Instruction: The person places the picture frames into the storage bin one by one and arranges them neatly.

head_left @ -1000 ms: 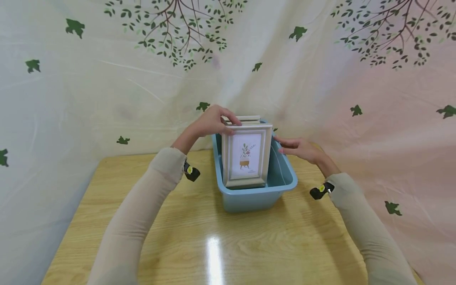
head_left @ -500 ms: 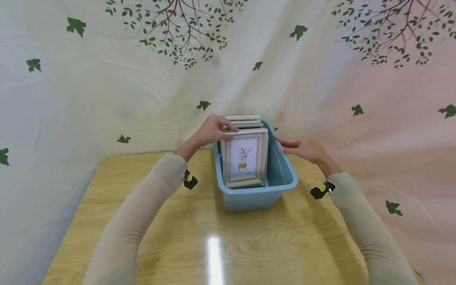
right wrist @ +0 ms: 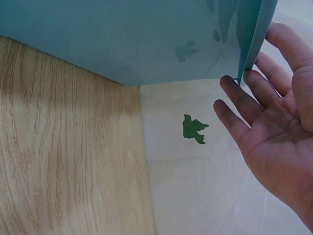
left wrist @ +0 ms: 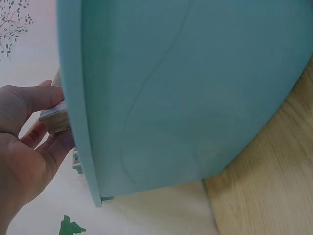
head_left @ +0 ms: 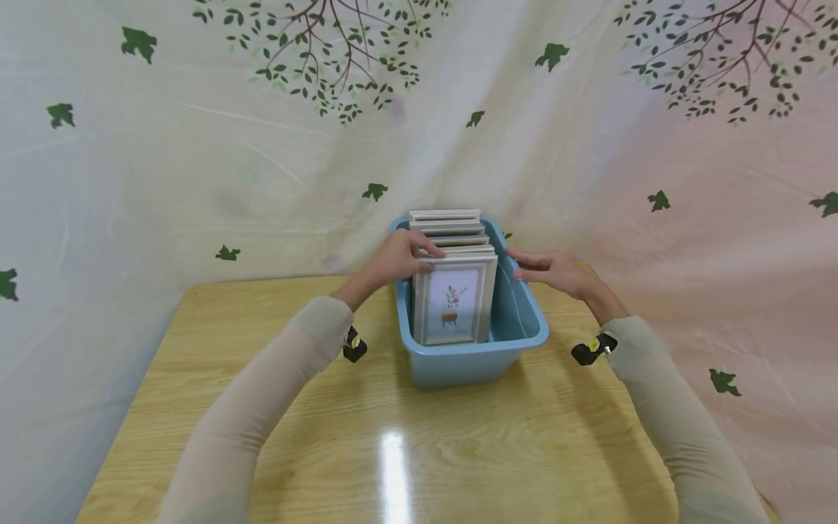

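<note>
In the head view, several pale picture frames (head_left: 453,302) stand in a row inside a blue plastic bin (head_left: 458,367). The front one shows a potted plant print. My left hand (head_left: 398,256) pinches its upper left edge between thumb and fingers; the left wrist view shows the frame's corner (left wrist: 56,117) in that grip, with the bin wall (left wrist: 186,98) hiding the rest. My right hand (head_left: 553,273) lies at the bin's right rim. In the right wrist view its fingers (right wrist: 264,88) are loosely spread, and some touch the rim from outside.
The bin stands on a wooden table (head_left: 314,437) near its back edge. A pale curtain (head_left: 262,160) with leaf and branch prints hangs behind and to the right. Each wrist carries a small black camera (head_left: 592,351).
My left hand has moved down and towards me with the front frame, whose top edge is now lower. More frame tops show behind it. The right hand has stayed at the rim.
</note>
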`<state>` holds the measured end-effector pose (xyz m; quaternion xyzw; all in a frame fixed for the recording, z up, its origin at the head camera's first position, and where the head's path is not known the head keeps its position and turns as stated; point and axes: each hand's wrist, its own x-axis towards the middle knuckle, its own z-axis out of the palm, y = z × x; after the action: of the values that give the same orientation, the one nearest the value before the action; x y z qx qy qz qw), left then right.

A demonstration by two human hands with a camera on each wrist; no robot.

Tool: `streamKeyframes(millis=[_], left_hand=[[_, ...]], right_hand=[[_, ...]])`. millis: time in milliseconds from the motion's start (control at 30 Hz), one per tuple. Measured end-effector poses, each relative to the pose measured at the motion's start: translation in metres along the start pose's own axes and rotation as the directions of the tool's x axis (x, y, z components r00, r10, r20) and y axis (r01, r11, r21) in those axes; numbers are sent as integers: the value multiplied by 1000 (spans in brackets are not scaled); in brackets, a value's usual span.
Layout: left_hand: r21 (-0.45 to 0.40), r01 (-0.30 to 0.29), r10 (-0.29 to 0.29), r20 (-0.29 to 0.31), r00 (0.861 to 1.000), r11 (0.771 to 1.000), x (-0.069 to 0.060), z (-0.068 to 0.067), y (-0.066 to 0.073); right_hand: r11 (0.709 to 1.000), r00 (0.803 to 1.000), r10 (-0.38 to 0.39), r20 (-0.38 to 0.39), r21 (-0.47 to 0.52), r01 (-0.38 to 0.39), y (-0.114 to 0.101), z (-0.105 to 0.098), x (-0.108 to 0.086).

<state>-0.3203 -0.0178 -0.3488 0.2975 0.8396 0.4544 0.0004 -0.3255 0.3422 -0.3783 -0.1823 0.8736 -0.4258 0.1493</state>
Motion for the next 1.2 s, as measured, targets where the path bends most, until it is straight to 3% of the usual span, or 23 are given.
streamKeyframes(millis=[233,667,1033,1200], left_hand=[[-4,-45,45,-27,999,999,-2,8,-9],[-23,-63,63,4,998,998,-5,11,-14],[42,-51,49,36,998,998,-5,12,-12],[85,-38,36,31,999,996,-7,14,-12]], right_hand=[[1000,1000,10,1,-3,-10,2,0,0],[1000,1000,0,2,26,0,1,0,0],[999,1000,-2,3,36,1,-20,5,-9],[1000,1000,-1,2,27,1,-9,3,-5]])
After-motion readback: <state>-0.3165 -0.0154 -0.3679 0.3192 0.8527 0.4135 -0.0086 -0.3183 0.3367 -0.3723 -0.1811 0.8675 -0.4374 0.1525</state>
